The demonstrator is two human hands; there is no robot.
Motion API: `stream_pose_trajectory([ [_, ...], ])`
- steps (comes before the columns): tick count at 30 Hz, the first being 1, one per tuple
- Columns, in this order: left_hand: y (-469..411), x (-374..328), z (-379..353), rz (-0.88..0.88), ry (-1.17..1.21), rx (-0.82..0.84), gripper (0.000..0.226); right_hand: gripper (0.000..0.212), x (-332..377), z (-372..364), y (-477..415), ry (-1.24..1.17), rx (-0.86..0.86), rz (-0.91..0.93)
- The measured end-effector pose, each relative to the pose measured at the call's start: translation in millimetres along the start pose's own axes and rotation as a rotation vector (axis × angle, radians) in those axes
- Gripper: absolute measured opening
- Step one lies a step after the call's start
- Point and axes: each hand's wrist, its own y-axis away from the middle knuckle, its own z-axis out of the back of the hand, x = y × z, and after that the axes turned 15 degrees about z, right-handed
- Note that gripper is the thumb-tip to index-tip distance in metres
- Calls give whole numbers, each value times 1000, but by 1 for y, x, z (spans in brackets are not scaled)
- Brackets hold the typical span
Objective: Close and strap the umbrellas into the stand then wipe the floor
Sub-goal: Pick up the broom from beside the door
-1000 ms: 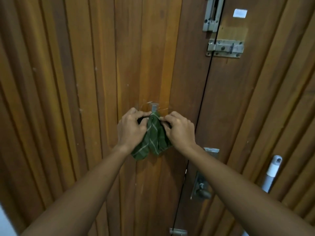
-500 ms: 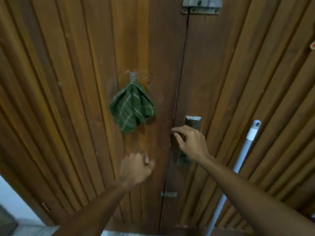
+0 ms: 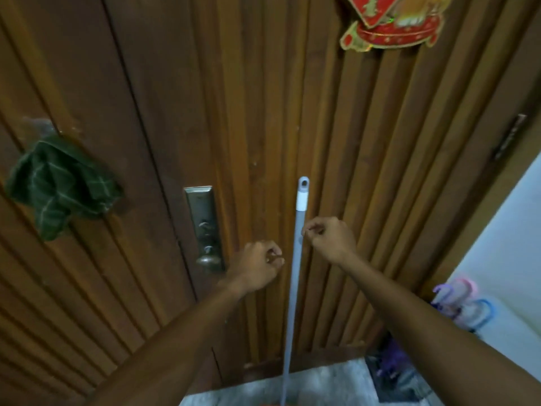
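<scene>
Grey and slim, the mop pole point(image 3: 295, 259) is leaning upright against the wooden door point(image 3: 248, 112), its lower end running down out of view above the pale floor point(image 3: 322, 382). The left hand point(image 3: 254, 266) is hovering just beside it with fingers point(image 3: 273, 254) curled into a loose fist, holding nothing. The right hand point(image 3: 332, 241) is sitting on the other side, fingers point(image 3: 314, 230) curled with their tips right at the pole's edge; whether they are touching it cannot be told. Neither hand is wrapping round it.

The umbrellas point(image 3: 462, 303) are standing in the stand point(image 3: 392, 376) at the lower right, near the door's corner, their curved handles sticking up; whether they are strapped is too blurred to tell. The green checked cloth point(image 3: 58, 186) is hanging on the door, well apart from both hands.

The likely trouble: the pole is resting only by its lean, so a glancing knock from either curled hand, before a proper grip is closing round it, is probably going to send it sliding sideways along the boards, perhaps toward the umbrellas. A grab high on the pole may also be leaving the unseen lower end swinging loose.
</scene>
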Motion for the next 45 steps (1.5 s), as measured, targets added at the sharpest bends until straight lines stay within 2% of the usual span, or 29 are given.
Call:
stream_pose_trajectory([
  [6, -27, -17, -33, 86, 149, 52, 18, 10, -23, 8, -10, -107, 72, -12],
  [11, -54, -16, -43, 70, 188, 103, 34, 41, -22, -7, -28, -143, 70, -61],
  [13, -65, -14, -47, 41, 237, 175, 31, 34, -21, -12, -31, -157, 66, -67],
  [16, -83, 1, -66, -32, 361, 268, 18, 10, -20, -16, -29, -175, 77, -38],
  [20, -90, 7, -79, -99, 462, 283, 12, 12, -28, -20, -25, -223, 72, -63],
  [22, -91, 6, -83, -97, 501, 362, 5, 8, -30, -17, -17, -274, 50, -91],
  [25, -89, 0, -96, -113, 474, 466, 23, 8, -30, -5, 1, -287, -2, -107],
  [30, -59, -32, -124, -143, 601, 604, 11, 6, -41, 36, 50, -230, -44, -129],
  [33, -28, -67, -141, -209, 671, 784, 6, 4, -44, 74, 94, -166, -98, -166],
  [37, 21, -116, -171, -334, 607, 920, 22, 5, -50, 133, 170, -94, -158, -208],
  [39, 54, -141, -186, -391, 590, 958, 14, 9, -53, 161, 213, -84, -208, -243],
  [42, 113, -184, -206, -483, 553, 953, 18, 9, -53, 200, 279, -70, -328, -288],
  [45, 177, -227, -229, -655, 447, 881, 21, 7, -50, 240, 349, -49, -441, -328],
])
